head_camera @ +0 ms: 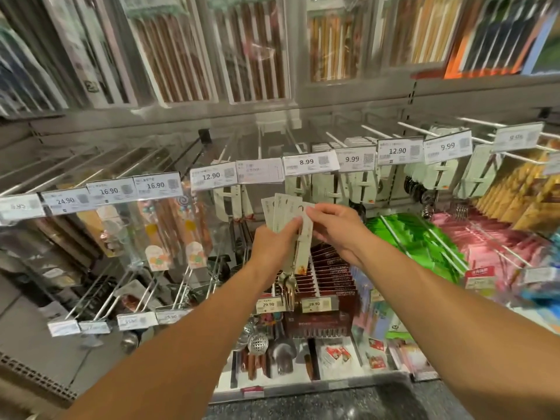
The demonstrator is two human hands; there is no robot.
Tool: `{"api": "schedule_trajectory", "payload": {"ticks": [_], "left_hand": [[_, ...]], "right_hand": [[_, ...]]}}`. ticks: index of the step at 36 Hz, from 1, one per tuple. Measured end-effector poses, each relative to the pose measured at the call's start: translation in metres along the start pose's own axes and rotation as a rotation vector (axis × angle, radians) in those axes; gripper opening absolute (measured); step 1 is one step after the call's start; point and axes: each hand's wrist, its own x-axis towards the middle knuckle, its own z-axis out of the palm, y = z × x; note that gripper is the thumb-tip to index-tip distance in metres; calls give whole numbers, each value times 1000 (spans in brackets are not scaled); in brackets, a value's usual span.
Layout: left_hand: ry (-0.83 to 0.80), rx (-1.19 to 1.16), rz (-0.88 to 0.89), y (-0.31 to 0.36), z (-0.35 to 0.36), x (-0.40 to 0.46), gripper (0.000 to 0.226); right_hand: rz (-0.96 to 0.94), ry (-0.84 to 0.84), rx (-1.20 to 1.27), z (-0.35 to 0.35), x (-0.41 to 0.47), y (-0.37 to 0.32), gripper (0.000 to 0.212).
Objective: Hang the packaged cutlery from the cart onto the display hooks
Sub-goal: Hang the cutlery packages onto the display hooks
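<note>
While both arms reach toward the hook display, the left hand grips a fanned bunch of pale green carded cutlery packs at centre; the right hand, at three o'clock, pinches the frontmost card.

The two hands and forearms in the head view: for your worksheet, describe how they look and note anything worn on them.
Both the left hand and the right hand are bare: no gloves, and no rings, watch or bracelet show. Both forearms are uncovered as far as the bottom edge of the picture, so no sleeve is in view. The nails look short and unpainted.
</note>
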Motion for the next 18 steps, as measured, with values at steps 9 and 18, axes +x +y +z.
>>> {"api": "schedule_trajectory", "payload": {"ticks": [9, 18], "left_hand": [[152, 10, 13, -2, -21, 3, 37], [110, 35, 9, -3, -30, -5, 32]], "right_hand": [[-89, 182, 48, 13, 24, -13, 16], [-105, 259, 211, 25, 39, -20, 29]]}}
